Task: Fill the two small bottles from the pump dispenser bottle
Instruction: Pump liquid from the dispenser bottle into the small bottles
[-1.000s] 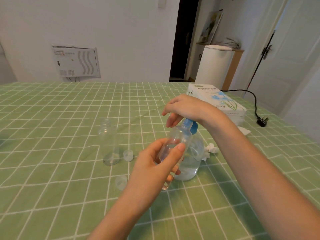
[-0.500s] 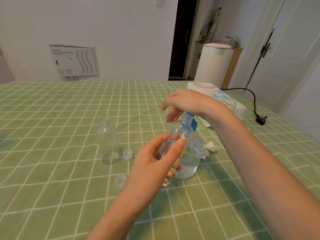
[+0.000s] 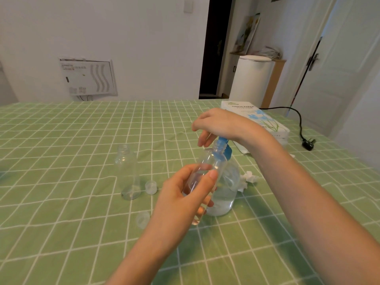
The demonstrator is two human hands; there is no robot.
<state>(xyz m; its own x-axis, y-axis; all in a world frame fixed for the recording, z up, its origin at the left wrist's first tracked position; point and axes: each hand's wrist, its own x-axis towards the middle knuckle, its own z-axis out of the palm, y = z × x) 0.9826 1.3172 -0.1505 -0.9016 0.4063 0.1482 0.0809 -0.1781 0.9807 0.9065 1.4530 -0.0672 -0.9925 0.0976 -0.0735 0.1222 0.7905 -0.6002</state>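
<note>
Small bottle (image 3: 205, 161) is part-filling, left hand (image 3: 181, 204) gripping it. Right hand (image 3: 224, 124), fingers loose, is pressing the pump (image 3: 227, 154); second bottle (image 3: 128, 173) is waiting.

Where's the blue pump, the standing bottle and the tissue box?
Blue plastic pump head (image 3: 228, 153): head view, its collar.
Standing clear plastic bottle (image 3: 128, 173): head view, mid-body.
White tissue box (image 3: 257, 115): head view, printed top.
</note>
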